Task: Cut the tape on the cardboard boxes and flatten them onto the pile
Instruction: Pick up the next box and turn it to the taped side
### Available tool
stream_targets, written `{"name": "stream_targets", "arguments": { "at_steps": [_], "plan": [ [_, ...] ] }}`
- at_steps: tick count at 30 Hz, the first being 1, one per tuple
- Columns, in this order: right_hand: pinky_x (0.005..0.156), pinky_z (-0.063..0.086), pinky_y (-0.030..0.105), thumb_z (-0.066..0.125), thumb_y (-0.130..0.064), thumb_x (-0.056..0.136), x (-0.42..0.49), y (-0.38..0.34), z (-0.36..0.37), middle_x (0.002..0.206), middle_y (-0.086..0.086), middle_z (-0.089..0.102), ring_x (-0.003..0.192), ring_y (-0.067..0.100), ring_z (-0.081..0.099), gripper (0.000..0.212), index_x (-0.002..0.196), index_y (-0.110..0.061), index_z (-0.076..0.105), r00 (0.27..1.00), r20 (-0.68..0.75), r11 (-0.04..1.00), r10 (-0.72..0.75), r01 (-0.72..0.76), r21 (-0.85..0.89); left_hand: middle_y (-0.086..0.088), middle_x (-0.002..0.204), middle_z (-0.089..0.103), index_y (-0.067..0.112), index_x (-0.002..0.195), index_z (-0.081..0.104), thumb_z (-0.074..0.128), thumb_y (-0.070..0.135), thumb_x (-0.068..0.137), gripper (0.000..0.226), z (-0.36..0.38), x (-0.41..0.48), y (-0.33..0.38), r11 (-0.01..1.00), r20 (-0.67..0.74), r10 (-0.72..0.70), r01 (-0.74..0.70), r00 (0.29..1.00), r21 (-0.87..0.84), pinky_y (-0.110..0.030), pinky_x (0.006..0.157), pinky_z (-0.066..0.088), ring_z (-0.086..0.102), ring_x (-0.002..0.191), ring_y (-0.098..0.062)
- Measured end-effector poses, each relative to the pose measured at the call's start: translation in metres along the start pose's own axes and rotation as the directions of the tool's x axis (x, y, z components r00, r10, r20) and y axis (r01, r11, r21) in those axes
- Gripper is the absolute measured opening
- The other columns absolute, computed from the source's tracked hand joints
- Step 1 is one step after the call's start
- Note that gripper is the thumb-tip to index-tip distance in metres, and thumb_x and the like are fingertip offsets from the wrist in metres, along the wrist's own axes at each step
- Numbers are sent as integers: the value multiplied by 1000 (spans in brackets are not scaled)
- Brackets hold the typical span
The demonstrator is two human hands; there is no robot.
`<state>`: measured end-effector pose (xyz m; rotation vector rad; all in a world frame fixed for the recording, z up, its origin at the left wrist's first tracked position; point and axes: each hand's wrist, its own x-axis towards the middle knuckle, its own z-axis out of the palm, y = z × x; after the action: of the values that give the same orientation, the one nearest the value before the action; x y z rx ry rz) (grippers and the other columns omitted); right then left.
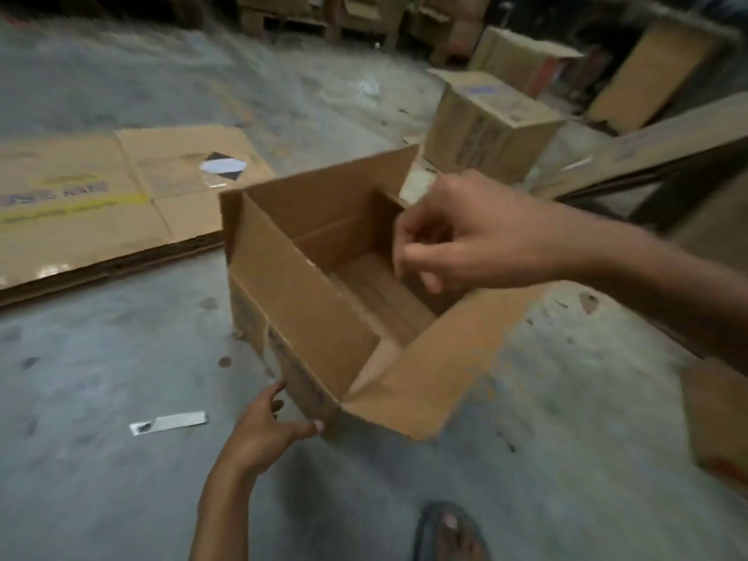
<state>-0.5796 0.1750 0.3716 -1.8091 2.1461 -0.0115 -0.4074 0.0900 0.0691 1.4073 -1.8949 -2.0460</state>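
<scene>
in the head view an open cardboard box (324, 293) sits on the concrete floor (101, 398) just ahead of the person, its top flaps up and outward and its inside empty as far as can be seen. the left hand (267, 431) is spread, thumb and fingertips against the box's near lower corner, steadying it and gripping nothing. the right hand (457, 236) hovers over the far right side of the opening with fingers curled loosely; whether it pinches a flap edge or a small blade i cannot tell, since the frame is blurred there. the pile of flattened cardboard (105, 196) lies on the floor to the left, close to the box but not touching it. a sealed box (489, 127) waits behind, and a strip of tape or paper (170, 423) lies near the left hand. the bottom looks still closed, so the step in hand is probably freeing that seam. to do it well, i judge it best to tip the box on its side, keep the left hand clear of the cut line, slit along the seam, then press opposite corners so the walls fold flat before sliding it left onto the pile. a sandalled foot (449, 532) stands close, so any cut should run away from it.
</scene>
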Motion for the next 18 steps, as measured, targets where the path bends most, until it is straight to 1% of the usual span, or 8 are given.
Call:
{"name": "stream_targets", "arguments": {
  "at_steps": [2, 4, 7, 9, 11, 13, 15, 18],
  "plan": [
    [66, 56, 28, 55, -31, 90, -44, 36, -3, 64, -8, 72, 60, 4, 67, 21, 81, -25, 74, 965, 195, 984, 178, -170, -57, -5, 130, 51, 18, 144, 39, 88, 4, 66, 93, 33, -8, 0, 999, 32, 40, -41, 999, 32, -30, 90, 44, 48, 119, -18],
    [70, 55, 25, 58, -32, 91, -76, 84, 15, 74, -15, 74, 69, -2, 67, 18, 91, -29, 75, 830, 380, 896, 408, -285, -339, 1, 123, 52, 23, 139, 37, 91, 7, 60, 97, 60, -15, -4, 994, 32, 56, -59, 998, 90, -30, 87, 46, 51, 113, -17],
    [89, 52, 29, 64, -40, 90, -93, 167, 76, 116, -9, 72, 108, 13, 65, 39, 126, -29, 67, 631, 437, 740, 641, -358, -569, -4, 130, 57, 24, 143, 31, 93, 45, 37, 124, 88, -15, -17, 989, -95, 89, -77, 992, 124, -44, 92, 52, 59, 114, -30],
    [105, 44, 35, 67, -51, 88, -88, 222, 120, 143, -1, 56, 131, 23, 52, 73, 150, -25, 42, 581, 444, 731, 682, -532, -427, -9, 137, 54, 29, 147, 24, 87, 59, 36, 131, 102, -3, -30, 988, -191, 91, -65, 977, 137, -48, 93, 52, 57, 119, -36],
    [113, 38, 40, 73, -63, 76, -73, 265, 152, 154, 6, 45, 138, 27, 46, 105, 158, -19, 24, 635, 353, 705, 687, -700, -114, -13, 147, 44, 32, 151, 13, 87, 59, 44, 133, 110, -1, -22, 988, -284, 114, -79, 952, 131, -55, 98, 48, 48, 128, -42],
    [115, 37, 45, 79, -73, 54, -53, 299, 179, 160, 11, 34, 142, 31, 41, 136, 158, -14, 15, 661, 237, 627, 712, -750, 209, -11, 149, 43, 36, 150, 10, 84, 54, 54, 122, 115, 0, -13, 989, -344, 141, -119, 928, 86, -57, 99, 46, 46, 130, -43],
    [115, 36, 46, 88, -60, 55, -30, 330, 202, 164, 9, 25, 147, 31, 32, 140, 160, -11, 9, 669, 181, 547, 721, -709, 445, -6, 147, 46, 39, 149, 13, 72, 57, 63, 105, 119, 8, -7, 987, -387, 160, -140, 908, 79, -57, 100, 45, 49, 126, -41],
    [114, 34, 39, 88, -24, 73, 2, 338, 202, 164, 8, 23, 149, 30, 27, 116, 159, -7, 11, 724, 143, 499, 675, -590, 634, -4, 144, 46, 38, 151, 14, 54, 66, 74, 91, 116, 18, -1, 990, -405, 112, -137, 907, -34, -54, 104, 42, 48, 127, -34]
  ]
}}
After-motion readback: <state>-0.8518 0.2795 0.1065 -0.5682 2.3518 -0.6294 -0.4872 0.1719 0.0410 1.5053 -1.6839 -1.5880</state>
